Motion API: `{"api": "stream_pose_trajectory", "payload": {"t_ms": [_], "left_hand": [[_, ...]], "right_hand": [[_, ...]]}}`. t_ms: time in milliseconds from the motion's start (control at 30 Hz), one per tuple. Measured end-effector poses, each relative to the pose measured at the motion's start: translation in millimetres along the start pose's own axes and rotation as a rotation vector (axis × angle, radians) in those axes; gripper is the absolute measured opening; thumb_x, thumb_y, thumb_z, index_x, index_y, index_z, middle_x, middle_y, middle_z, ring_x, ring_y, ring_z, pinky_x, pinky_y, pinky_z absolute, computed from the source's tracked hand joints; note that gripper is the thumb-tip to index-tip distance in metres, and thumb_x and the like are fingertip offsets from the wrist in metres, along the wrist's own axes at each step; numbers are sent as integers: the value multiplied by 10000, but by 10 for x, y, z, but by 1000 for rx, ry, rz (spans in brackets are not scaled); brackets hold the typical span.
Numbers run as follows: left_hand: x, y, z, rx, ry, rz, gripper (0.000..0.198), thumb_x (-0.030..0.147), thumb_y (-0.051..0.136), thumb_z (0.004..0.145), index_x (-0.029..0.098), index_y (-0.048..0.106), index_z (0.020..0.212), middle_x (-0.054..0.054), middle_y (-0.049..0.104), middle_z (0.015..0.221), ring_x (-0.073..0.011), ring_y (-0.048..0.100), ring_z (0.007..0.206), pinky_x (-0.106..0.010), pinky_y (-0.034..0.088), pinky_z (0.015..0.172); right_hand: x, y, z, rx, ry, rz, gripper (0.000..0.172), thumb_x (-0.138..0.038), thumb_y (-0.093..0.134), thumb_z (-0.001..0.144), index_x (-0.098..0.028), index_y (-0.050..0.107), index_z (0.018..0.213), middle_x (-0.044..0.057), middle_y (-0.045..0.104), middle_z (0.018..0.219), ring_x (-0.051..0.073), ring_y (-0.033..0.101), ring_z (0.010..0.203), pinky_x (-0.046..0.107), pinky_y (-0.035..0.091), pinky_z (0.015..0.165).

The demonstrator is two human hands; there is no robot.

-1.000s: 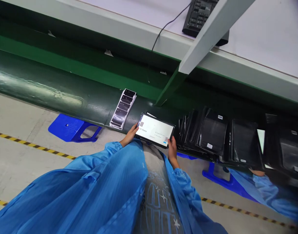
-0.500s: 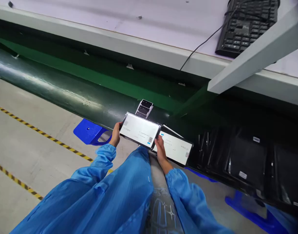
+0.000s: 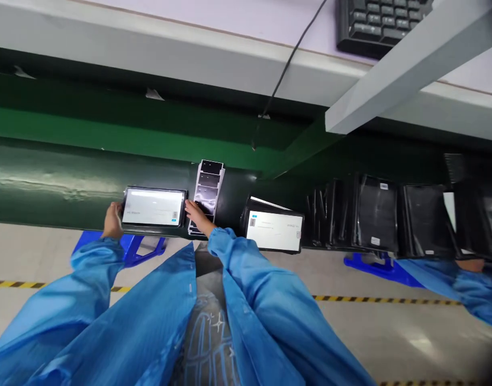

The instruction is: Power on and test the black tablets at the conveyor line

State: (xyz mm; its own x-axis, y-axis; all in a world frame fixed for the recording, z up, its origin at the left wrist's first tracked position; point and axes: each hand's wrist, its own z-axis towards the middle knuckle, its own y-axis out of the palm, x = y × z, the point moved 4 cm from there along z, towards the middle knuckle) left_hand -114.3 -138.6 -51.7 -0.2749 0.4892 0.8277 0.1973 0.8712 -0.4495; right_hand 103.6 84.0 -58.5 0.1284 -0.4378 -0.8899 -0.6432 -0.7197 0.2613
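Green desk | tablet left of strips | left hand, right hand clamp its ends | fragile, I judge; hold edges

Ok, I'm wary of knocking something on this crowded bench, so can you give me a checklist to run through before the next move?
1. Left hand on the left tablet: ok, at its left edge.
2. Right hand on that tablet: ok, fingertips at its right edge.
3. Left tablet's screen lit: ok.
4. Left tablet resting fully on the bench: cannot tell from above.
5. Right hand clear of the printed strips: not ok, it reaches across them; contact cannot be told.
6. Right tablet apart from the hands: ok.
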Motion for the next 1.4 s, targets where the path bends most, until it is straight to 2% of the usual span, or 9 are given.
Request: {"api": "stream_pose_trajectory", "payload": {"t_ms": [133, 233, 300, 367, 433, 600, 900, 1233, 1400], "left_hand": [[303, 484, -594, -23, 204, 68, 641, 698, 573, 796, 214, 501, 1209, -124, 491, 1410, -366, 376, 1431, -625, 193, 1304], [353, 1185, -1494, -358, 292, 77, 723, 741, 617, 785, 199, 560, 1259, -121, 553, 1347, -361, 471, 1352, -614, 277, 1281], [259, 1699, -2163, -632, 282, 65, 706, 734, 668, 780, 198, 593, 1233, -119, 579, 1333, -329, 533, 1303, -534, 392, 1236], [107, 2143, -2711, -856, 210, 50, 797, 715, 713, 752, 179, 555, 1320, -146, 507, 1454, -325, 501, 1355, -489, 391, 1243], [-26, 2441, -3024, -944, 143, 43, 935, 693, 740, 715, 148, 467, 1424, -175, 410, 1546, -341, 410, 1444, -502, 309, 1293], [-123, 2612, -3086, -987, 67, 1, 988, 636, 731, 734, 133, 360, 1499, -182, 363, 1581, -345, 320, 1506, -504, 276, 1315], [-254, 2559, -3202, -929, 101, -33, 1089, 649, 781, 677, 115, 332, 1513, -194, 385, 1557, -360, 390, 1450, -509, 275, 1309], [-193, 2665, -3346, -768, 289, 145, 1361, 760, 826, 591, 32, 215, 1565, -286, 365, 1488, -468, 288, 1460, -628, 204, 1293], [-94, 2618, -3358, -737, 347, 140, 1075, 792, 597, 825, 87, 264, 1565, -240, 399, 1489, -401, 346, 1443, -600, 260, 1273]], "right_hand": [[-486, -1001, -695, 205, -117, -150, 724, -782, 692, 788, -212, 684, 1234, 74, 651, 1309, 249, 604, 1235, 385, 507, 1101], [-752, -2157, -1498, 580, -161, -274, 635, -716, 583, 891, -182, 646, 1228, 124, 571, 1395, 265, 486, 1370, 445, 328, 1252], [-755, -2837, -1970, 797, -128, -322, 752, -726, 597, 853, -138, 567, 1322, 180, 470, 1485, 306, 383, 1443, 513, 223, 1288], [-622, -3312, -2277, 889, -53, -329, 893, -735, 629, 798, -116, 489, 1427, 208, 381, 1559, 343, 318, 1488, 559, 189, 1288], [-421, -3572, -2425, 865, 29, -307, 985, -723, 660, 763, -115, 434, 1504, 205, 353, 1594, 352, 326, 1501, 562, 236, 1277], [-70, -3722, -2485, 687, 104, -265, 901, -643, 714, 770, -169, 493, 1504, 129, 472, 1546, 296, 442, 1455, 478, 347, 1256], [33, -3846, -2432, 665, 77, -323, 902, -602, 736, 725, -158, 490, 1471, 158, 510, 1498, 311, 491, 1399, 507, 344, 1249], [-206, -3726, -2422, 668, 33, -354, 924, -665, 667, 787, -138, 426, 1506, 175, 438, 1554, 305, 439, 1445, 496, 309, 1264], [-460, -3683, -2250, 705, -65, -479, 889, -639, 671, 811, -166, 427, 1523, 132, 375, 1603, 270, 328, 1516, 449, 195, 1311]]}}
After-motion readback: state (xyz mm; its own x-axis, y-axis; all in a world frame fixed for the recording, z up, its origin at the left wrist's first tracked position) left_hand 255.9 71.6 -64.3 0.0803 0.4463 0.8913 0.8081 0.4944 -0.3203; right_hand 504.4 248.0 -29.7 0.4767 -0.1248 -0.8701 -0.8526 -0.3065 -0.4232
